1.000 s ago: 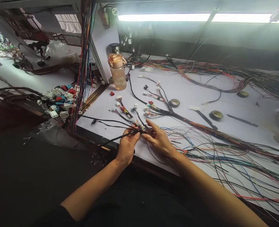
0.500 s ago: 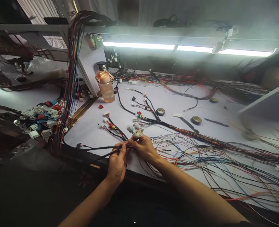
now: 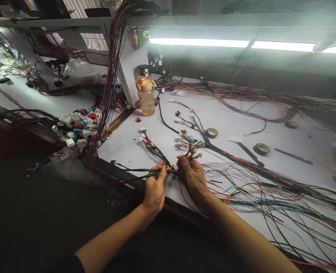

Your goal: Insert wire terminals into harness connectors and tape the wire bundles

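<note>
A bottle [image 3: 146, 96] stands at the table's [image 3: 233, 125] far left corner; two tape rolls [image 3: 212, 132] lie mid-table.

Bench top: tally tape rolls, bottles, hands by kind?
Tape rolls: 3 (first, second, third)
Water bottle: 1
Hands: 2, left hand, right hand, both gripping the wire bundle
Total: 6

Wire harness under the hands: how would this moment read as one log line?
left hand: pinching wire harness | right hand: gripping same bundle | white connectors above right fingers | bench edge beneath
</note>
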A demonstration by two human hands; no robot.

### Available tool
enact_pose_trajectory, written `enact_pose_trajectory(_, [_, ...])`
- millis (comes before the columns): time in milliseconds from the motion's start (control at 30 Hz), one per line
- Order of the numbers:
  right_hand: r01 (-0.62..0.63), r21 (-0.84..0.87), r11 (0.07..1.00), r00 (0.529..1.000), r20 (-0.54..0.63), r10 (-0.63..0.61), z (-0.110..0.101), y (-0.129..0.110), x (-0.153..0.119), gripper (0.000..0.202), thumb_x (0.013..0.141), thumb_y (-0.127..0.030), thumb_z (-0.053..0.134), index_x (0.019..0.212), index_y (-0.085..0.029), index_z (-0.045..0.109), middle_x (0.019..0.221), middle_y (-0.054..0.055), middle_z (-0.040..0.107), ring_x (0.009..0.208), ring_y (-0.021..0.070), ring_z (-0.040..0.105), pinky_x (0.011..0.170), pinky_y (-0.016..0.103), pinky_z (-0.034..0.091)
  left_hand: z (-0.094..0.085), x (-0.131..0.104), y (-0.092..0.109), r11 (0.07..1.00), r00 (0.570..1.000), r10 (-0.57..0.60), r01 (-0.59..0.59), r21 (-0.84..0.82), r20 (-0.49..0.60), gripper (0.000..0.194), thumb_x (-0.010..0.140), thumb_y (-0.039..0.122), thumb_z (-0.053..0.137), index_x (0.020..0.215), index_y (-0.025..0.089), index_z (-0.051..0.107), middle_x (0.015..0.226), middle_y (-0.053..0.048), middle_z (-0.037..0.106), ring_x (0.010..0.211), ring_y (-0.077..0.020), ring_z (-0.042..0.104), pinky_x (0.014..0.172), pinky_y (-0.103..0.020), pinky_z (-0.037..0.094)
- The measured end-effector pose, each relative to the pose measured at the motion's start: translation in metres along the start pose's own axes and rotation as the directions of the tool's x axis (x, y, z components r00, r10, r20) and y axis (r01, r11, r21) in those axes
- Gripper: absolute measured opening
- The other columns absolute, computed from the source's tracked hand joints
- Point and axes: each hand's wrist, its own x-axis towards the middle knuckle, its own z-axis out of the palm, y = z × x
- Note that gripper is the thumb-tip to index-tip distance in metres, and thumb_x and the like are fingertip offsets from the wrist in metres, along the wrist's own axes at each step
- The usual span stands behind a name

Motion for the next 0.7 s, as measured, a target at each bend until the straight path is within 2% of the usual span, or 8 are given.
enact_pose_trajectory(100, [-0.031,-0.009,0.999,0.999,0.033,0.031,0.001,-0.003,0.0,0.033,0.079,-0.05,0.066,0.09,-0.019,0.067,0.073,-0.003,0.058,0.06,0.0093,0.047,0.06,0.024,0.04,-0.003,-0.001,-0.001,0.999,1.0,0.015,-0.014,-0.03,0.027,0.027,0.066,0.029,0.082,0.079,0.017,0.062,0.122,-0.004,0.063,0.119,-0.0223,0.056,0.11,-0.04,0.034])
enact_pose_trajectory(200, [-0.063,-0.09,0.994,0.994,0.082,0.071,0.001,-0.006,0.005,0.038,0.079,-0.051,0.066,0.1,-0.019,0.065,0.067,-0.005,0.056,0.053,0.0087,0.045,0.053,0.024,0.038,-0.008,-0.001,-0.003,0.999,0.998,0.013,-0.01,-0.049,0.066,0.025,0.069,0.028,0.08,0.08,0.017,0.061,0.121,-0.004,0.063,0.116,-0.0217,0.057,0.109,-0.041,0.035])
enact_pose_trajectory(367, [-0.135,-0.276,0.952,0.963,0.192,0.192,0.004,-0.012,0.023,0.047,0.073,-0.05,0.071,0.105,-0.017,0.063,0.064,-0.001,0.062,0.055,0.014,0.056,0.052,0.026,0.043,-0.013,0.0,-0.007,0.998,0.988,0.057,-0.057,-0.001,0.141,0.018,0.076,0.028,0.074,0.083,0.017,0.062,0.121,-0.006,0.064,0.116,-0.022,0.058,0.108,-0.041,0.036])
enact_pose_trajectory(533, [-0.107,-0.347,0.932,0.93,0.296,0.217,0.012,-0.012,0.03,0.035,0.068,-0.04,0.075,0.091,-0.016,0.063,0.07,0.002,0.069,0.062,0.0167,0.062,0.056,0.027,0.048,-0.019,0.002,-0.004,0.994,0.975,0.066,-0.084,0.074,0.21,0.018,0.078,0.031,0.072,0.084,0.018,0.062,0.111,-0.006,0.068,0.117,-0.0228,0.058,0.108,-0.042,0.036])
enact_pose_trajectory(700, [-0.071,-0.307,0.949,0.953,0.262,0.155,0.018,-0.011,0.023,0.022,0.069,-0.033,0.072,0.078,-0.017,0.061,0.065,-0.001,0.066,0.06,0.0145,0.061,0.055,0.025,0.047,-0.022,0.004,0.003,0.99,0.981,0.017,-0.043,0.131,0.194,0.021,0.074,0.032,0.075,0.084,0.018,0.063,0.11,-0.006,0.069,0.117,-0.0236,0.058,0.108,-0.041,0.036])
